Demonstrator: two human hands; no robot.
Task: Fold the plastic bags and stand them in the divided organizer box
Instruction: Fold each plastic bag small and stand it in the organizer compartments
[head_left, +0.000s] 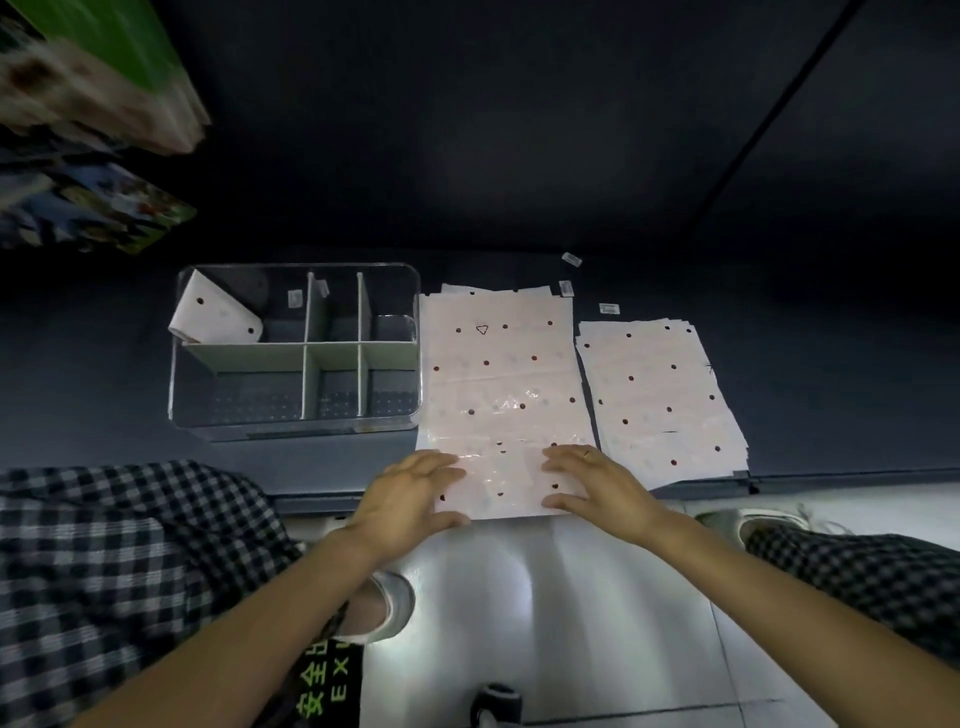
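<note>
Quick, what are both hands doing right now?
Left hand: open, flat on the bag.
Right hand: open, flat on the same bag.

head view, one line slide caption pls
Both hands flatten a dotted pink plastic bag beside the clear divided organizer box.

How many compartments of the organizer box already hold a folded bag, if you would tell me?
1: a folded bag leans in the far-left compartment of the organizer box; the other five look empty.
</note>
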